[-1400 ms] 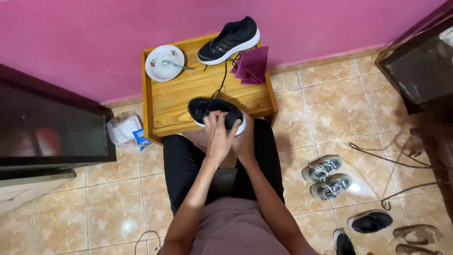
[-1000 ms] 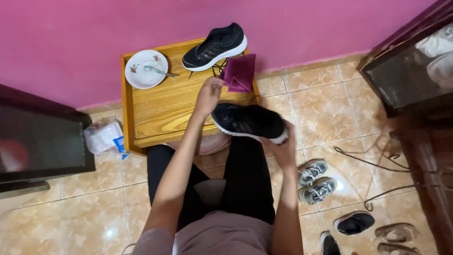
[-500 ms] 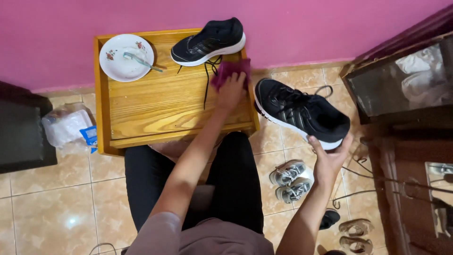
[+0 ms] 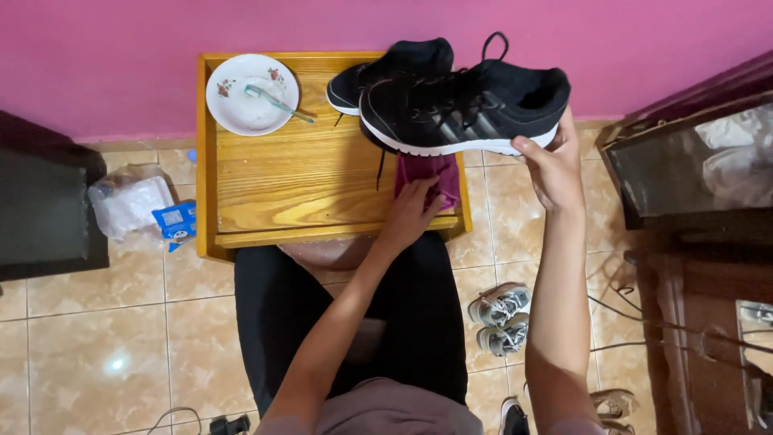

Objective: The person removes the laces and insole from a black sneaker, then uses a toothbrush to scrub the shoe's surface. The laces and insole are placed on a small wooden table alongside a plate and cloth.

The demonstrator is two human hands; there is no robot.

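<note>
My right hand holds a black sneaker with a white sole up over the right end of a low wooden table, gripping its heel from below. My left hand rests on a magenta cloth at the table's right front, fingers closing on it. A second black sneaker lies at the table's back edge, partly hidden behind the raised one. A white plate with a toothbrush on it sits at the table's back left.
A pink wall runs behind the table. A plastic bag and a blue packet lie on the tiled floor to the left, beside a dark cabinet. Small grey shoes sit right of my legs. Dark furniture with glass stands at right.
My right hand lifted the black sneaker off my lap, swung it right, then raised it over the table. My left hand reached to the magenta cloth and stayed on it.
</note>
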